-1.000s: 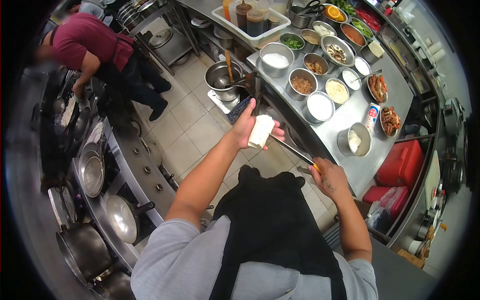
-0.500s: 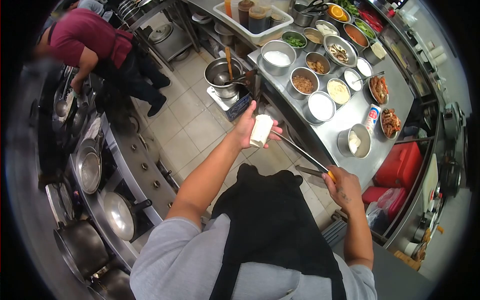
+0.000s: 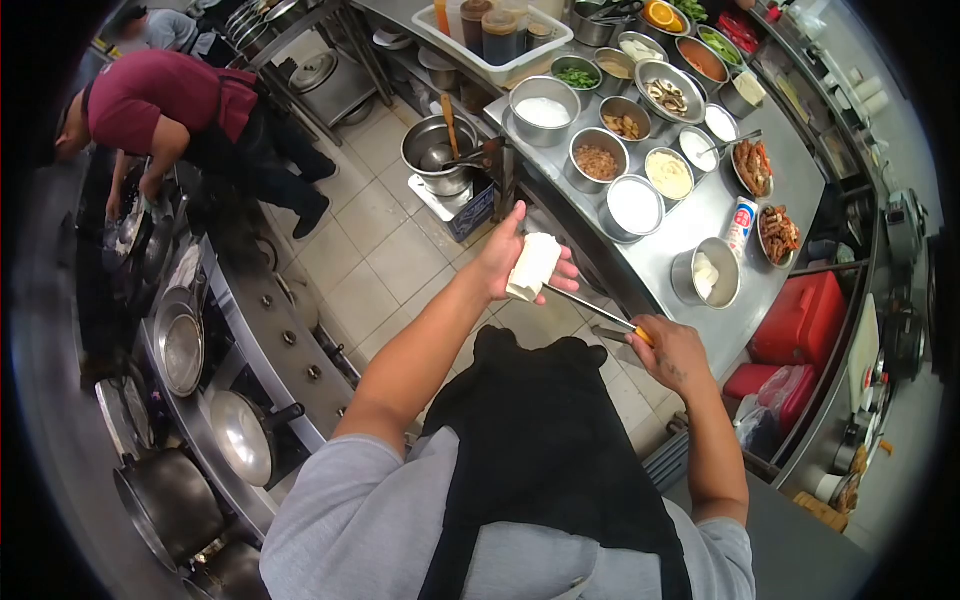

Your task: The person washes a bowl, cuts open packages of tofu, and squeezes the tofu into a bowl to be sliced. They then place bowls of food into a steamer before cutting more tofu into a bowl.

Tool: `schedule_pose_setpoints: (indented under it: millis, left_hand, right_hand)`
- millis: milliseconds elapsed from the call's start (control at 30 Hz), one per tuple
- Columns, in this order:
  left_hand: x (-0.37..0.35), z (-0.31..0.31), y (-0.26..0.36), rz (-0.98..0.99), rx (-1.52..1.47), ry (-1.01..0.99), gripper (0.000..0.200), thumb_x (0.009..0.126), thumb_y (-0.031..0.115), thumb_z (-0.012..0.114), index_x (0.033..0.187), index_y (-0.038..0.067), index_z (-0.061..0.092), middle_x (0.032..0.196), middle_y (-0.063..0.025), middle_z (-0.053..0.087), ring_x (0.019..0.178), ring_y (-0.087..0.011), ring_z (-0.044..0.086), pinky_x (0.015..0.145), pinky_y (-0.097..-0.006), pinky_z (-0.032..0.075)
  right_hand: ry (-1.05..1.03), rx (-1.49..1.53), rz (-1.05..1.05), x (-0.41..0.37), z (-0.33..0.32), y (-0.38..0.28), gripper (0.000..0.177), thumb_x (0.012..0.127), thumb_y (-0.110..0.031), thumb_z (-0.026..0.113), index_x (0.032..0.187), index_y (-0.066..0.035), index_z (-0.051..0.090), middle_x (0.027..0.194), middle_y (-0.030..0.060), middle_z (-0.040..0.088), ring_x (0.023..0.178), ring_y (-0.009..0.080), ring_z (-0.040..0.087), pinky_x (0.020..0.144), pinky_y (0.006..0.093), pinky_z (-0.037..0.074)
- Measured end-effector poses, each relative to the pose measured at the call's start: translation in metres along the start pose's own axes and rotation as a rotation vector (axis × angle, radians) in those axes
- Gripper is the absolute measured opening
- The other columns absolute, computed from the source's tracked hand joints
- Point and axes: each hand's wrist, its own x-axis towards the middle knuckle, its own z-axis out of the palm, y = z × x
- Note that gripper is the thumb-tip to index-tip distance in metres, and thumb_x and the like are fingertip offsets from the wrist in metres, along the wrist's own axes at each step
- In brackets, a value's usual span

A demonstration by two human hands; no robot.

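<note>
A soft-looking white block (image 3: 535, 266) rests across the palm of my left hand (image 3: 499, 260), with the thumb up along its far side and the fingertips showing beyond it. My right hand (image 3: 673, 352) is closed around the yellow handle of a long, thin metal tool (image 3: 598, 313). Its tip end reaches to the left hand's fingers, close to the lower side of the block. A second flat metal edge shows just below the tool, near the right hand. Both hands are in front of my black apron (image 3: 540, 430), over the tiled floor.
To the right, a steel counter (image 3: 735, 185) carries metal bowls of ingredients, including one with white pieces (image 3: 707, 274). A pot (image 3: 440, 160) stands on a low box ahead. On the left is a stove (image 3: 265, 330) with pans (image 3: 240, 435). A person in a maroon shirt (image 3: 165, 100) bends over it.
My right hand has shifted slightly up and left with the tool. The white block sits a little more to the right and tilts more. At the stove, the person's hands have moved.
</note>
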Motion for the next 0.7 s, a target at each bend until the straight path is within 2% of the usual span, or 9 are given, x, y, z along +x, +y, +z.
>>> schedule_pose_setpoints:
  millis: [100, 200, 300, 433, 533, 600, 633, 667, 700]
  left_hand:
    - [0.0, 0.002, -0.003, -0.02, -0.005, 0.004, 0.102, 0.078, 0.086, 0.027, 0.113, -0.005, 0.055, 0.107, -0.0261, 0.063, 0.099, -0.0426, 0.065, 0.05, -0.0483, 0.056]
    - [0.008, -0.01, -0.008, -0.062, -0.166, -0.127, 0.097, 0.083, 0.079, 0.032, 0.121, -0.007, 0.053, 0.11, -0.0296, 0.061, 0.109, -0.0507, 0.056, 0.056, -0.0555, 0.058]
    - [0.012, 0.013, -0.008, -0.083, -0.103, -0.053, 0.087, 0.086, 0.076, 0.032, 0.114, -0.003, 0.057, 0.105, -0.0264, 0.064, 0.104, -0.0477, 0.06, 0.052, -0.0508, 0.057]
    - [0.045, 0.035, -0.007, -0.132, -0.039, -0.057, 0.078, 0.089, 0.07, 0.034, 0.111, -0.001, 0.058, 0.1, -0.0232, 0.065, 0.097, -0.0447, 0.063, 0.05, -0.0474, 0.057]
    - [0.08, 0.072, -0.006, -0.201, 0.018, -0.143, 0.062, 0.094, 0.057, 0.038, 0.111, 0.0, 0.057, 0.096, -0.0196, 0.066, 0.085, -0.0373, 0.067, 0.05, -0.0463, 0.057]
    - [0.113, 0.099, -0.003, -0.233, 0.105, -0.163, 0.059, 0.095, 0.055, 0.038, 0.111, 0.001, 0.056, 0.095, -0.0188, 0.066, 0.081, -0.0351, 0.067, 0.051, -0.0454, 0.057]
    - [0.127, 0.116, -0.003, -0.248, 0.176, -0.17, 0.055, 0.096, 0.052, 0.039, 0.111, 0.001, 0.055, 0.095, -0.0181, 0.066, 0.076, -0.0329, 0.068, 0.051, -0.0445, 0.058]
    - [0.14, 0.136, -0.004, -0.254, 0.238, -0.134, 0.046, 0.096, 0.045, 0.044, 0.111, 0.003, 0.054, 0.091, -0.0151, 0.065, 0.069, -0.0284, 0.067, 0.049, -0.0406, 0.057]
    - [0.156, 0.151, -0.005, -0.248, 0.253, -0.146, 0.046, 0.096, 0.045, 0.044, 0.111, 0.003, 0.054, 0.091, -0.0151, 0.065, 0.069, -0.0284, 0.067, 0.049, -0.0406, 0.057]
  right_hand:
    - [0.013, 0.079, -0.025, 0.0, 0.007, 0.01, 0.023, 0.091, -0.031, 0.059, 0.097, -0.01, 0.063, 0.079, 0.0125, 0.062, 0.074, 0.0346, 0.062, 0.065, 0.0444, 0.048]
    - [-0.051, 0.123, 0.033, -0.005, 0.001, 0.014, 0.025, 0.091, -0.034, 0.058, 0.096, -0.009, 0.063, 0.081, 0.0126, 0.063, 0.076, 0.0348, 0.062, 0.067, 0.0441, 0.048]
    - [-0.097, 0.208, 0.1, -0.023, -0.011, 0.023, 0.029, 0.09, -0.037, 0.059, 0.097, -0.009, 0.064, 0.084, 0.013, 0.064, 0.078, 0.0354, 0.062, 0.068, 0.0436, 0.048]
    - [0.069, 0.164, 0.17, -0.082, -0.029, 0.043, 0.031, 0.087, -0.037, 0.062, 0.098, -0.008, 0.067, 0.087, 0.0149, 0.067, 0.08, 0.0357, 0.063, 0.07, 0.0425, 0.049]
    - [0.189, 0.23, 0.303, -0.137, -0.042, 0.062, 0.03, 0.085, -0.033, 0.066, 0.097, -0.005, 0.068, 0.083, 0.0162, 0.067, 0.076, 0.0349, 0.064, 0.068, 0.0394, 0.049]
    - [0.269, 0.445, 0.572, -0.168, -0.048, 0.078, 0.029, 0.083, -0.028, 0.068, 0.095, -0.002, 0.067, 0.076, 0.0164, 0.064, 0.07, 0.0306, 0.064, 0.065, 0.0357, 0.048]
    - [0.286, 0.443, 0.577, -0.181, -0.047, 0.088, 0.029, 0.083, -0.028, 0.068, 0.095, -0.002, 0.067, 0.076, 0.0164, 0.064, 0.07, 0.0306, 0.064, 0.065, 0.0357, 0.048]
    - [0.395, 0.437, 0.617, -0.191, -0.047, 0.1, 0.029, 0.084, -0.028, 0.068, 0.094, -0.001, 0.066, 0.073, 0.0156, 0.063, 0.067, 0.027, 0.062, 0.063, 0.0344, 0.047]
    - [0.502, 0.43, 0.653, -0.197, -0.05, 0.112, 0.029, 0.084, -0.027, 0.068, 0.093, 0.0, 0.066, 0.07, 0.0149, 0.061, 0.064, 0.0234, 0.061, 0.062, 0.033, 0.046]
